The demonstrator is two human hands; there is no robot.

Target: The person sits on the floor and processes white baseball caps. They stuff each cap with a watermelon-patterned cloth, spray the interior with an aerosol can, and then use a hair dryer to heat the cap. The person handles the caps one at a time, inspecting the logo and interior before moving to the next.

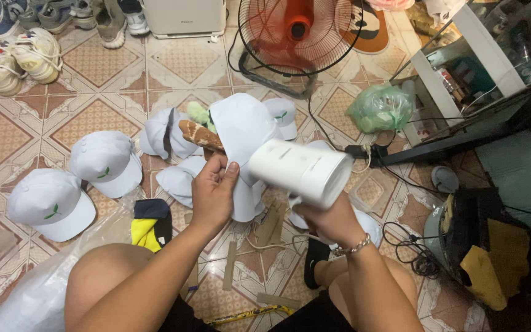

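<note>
A person sits on the tiled floor [99, 80], left hand [212, 193] holding up a cap [241, 129], right hand [330, 218] gripping a handheld steamer [302, 170] just beside it. Finished caps [78, 184] lie to the left, a fan [296, 31] stands behind, shelves [462, 74] to the right.

Both forearms enter from the lower edge of the frame and are bare; no sleeves are visible on either. The left hand [212, 193], at centre frame, carries no ring, watch or band. The right hand [326, 220], lower centre-right, has a thin silver-coloured chain bracelet [353, 248] of small links at the wrist. Both knees are bare, at lower left and lower right. Dark, apparently black, shorts [185, 316] show along the bottom edge between the arms. Fingernails are short and unpainted where visible.
</note>
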